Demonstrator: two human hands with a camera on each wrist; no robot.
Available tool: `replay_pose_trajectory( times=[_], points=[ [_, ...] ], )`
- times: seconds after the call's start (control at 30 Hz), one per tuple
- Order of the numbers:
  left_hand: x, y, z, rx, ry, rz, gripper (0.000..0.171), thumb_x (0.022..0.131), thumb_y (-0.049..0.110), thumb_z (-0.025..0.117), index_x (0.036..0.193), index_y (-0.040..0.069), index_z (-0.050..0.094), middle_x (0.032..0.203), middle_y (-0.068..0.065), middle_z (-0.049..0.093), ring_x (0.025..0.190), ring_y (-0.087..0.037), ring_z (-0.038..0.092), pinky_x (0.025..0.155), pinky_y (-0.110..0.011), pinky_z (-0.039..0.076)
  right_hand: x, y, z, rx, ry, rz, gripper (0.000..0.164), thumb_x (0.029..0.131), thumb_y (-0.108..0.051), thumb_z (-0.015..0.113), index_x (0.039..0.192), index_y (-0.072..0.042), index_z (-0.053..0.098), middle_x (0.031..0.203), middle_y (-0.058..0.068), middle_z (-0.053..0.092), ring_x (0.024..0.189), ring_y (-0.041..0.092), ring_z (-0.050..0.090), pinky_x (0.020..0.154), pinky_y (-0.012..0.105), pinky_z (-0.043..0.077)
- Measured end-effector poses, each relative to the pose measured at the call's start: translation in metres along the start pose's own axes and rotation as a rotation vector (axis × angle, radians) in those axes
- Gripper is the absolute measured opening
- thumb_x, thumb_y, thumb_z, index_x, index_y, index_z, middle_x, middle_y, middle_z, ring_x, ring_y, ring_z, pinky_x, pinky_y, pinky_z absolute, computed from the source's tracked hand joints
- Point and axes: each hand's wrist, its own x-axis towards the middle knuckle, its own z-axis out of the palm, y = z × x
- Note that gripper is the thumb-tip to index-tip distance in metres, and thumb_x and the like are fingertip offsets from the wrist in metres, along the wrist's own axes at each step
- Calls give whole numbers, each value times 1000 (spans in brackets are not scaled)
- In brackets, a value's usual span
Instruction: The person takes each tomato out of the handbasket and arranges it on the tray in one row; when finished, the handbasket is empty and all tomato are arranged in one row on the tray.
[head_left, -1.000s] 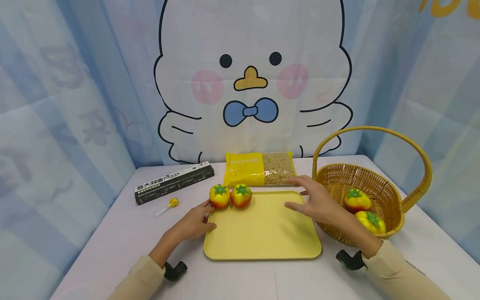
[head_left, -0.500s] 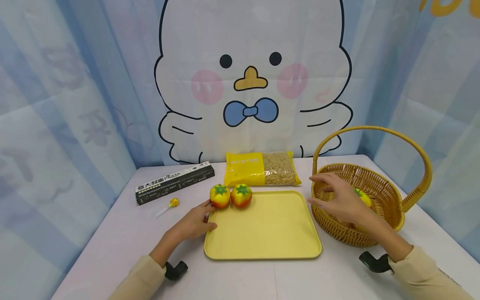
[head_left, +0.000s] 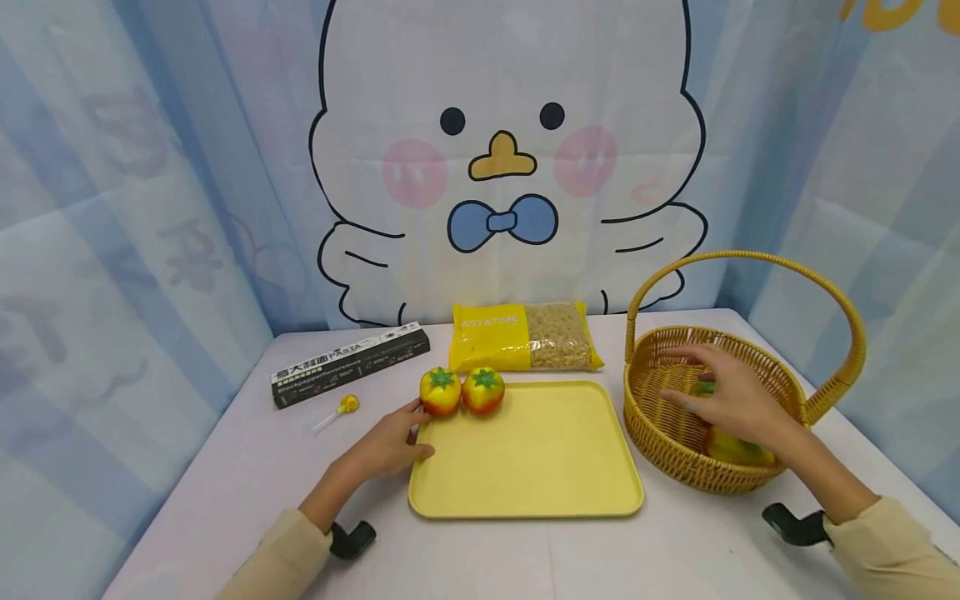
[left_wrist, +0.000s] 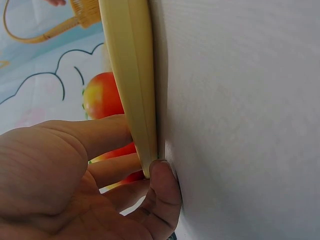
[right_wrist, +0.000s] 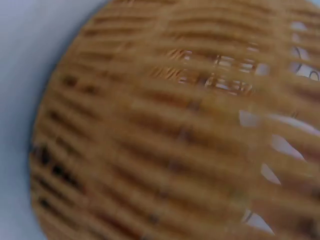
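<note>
Two yellow-red tomatoes with green leafy tops, the left tomato (head_left: 440,393) and the right tomato (head_left: 483,392), sit side by side at the back left of a yellow tray (head_left: 528,467). My left hand (head_left: 386,444) rests at the tray's left edge, fingertips beside the left tomato; the left wrist view has its fingers at the tray's rim (left_wrist: 131,75). Inside the wicker basket (head_left: 660,421), my right hand (head_left: 738,400) hovers with thumb and fingers apart, holding nothing. Under it lies a tomato (head_left: 705,388), mostly hidden, and closer to me another tomato (head_left: 738,450).
A black pasta box (head_left: 351,365) lies back left, with a lollipop (head_left: 347,405) before it. Behind the tray is a yellow pasta bag (head_left: 525,337). The basket's tall handle (head_left: 750,254) arches over it. A printed curtain (head_left: 495,83) hangs behind the table.
My right hand has moved right from over the tray, past the basket's near-left rim, to inside the basket. My left hand, the tray and its two tomatoes have stayed in place.
</note>
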Motion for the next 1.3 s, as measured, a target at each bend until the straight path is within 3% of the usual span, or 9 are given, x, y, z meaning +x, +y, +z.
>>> replay_pose_trajectory(
  times=[0.4,0.57,0.83,1.3],
  points=[
    [-1,1,-2,-10,-4,-2,55,96,16,79,146,2,61,174,-20,30,106,-23,62,103,-44,59,-5,27,-11,-63,-41,79,61,89,-25,87,137,2,63,136,33,62,120,53,58,95,71,50],
    [-1,2,-2,-10,-6,-8,55,96,16,79,146,2,61,174,-19,30,108,-24,63,104,-45,59,-5,35,-14,-81,-60,99,63,90,-27,86,139,3,62,139,35,60,120,55,59,94,71,52],
    [-1,2,-2,-7,-4,-11,55,96,16,79,146,3,61,174,-19,30,106,-23,63,103,-45,59,-5,48,-17,-64,-154,169,69,91,-33,84,143,4,57,145,37,53,124,57,55,99,75,46],
    [-1,2,-2,-9,-4,-6,55,96,17,79,147,2,61,174,-20,30,105,-23,64,103,-45,59,-3,56,-13,-84,-235,145,69,90,-36,85,140,4,59,140,38,58,123,56,57,99,74,48]
  ],
)
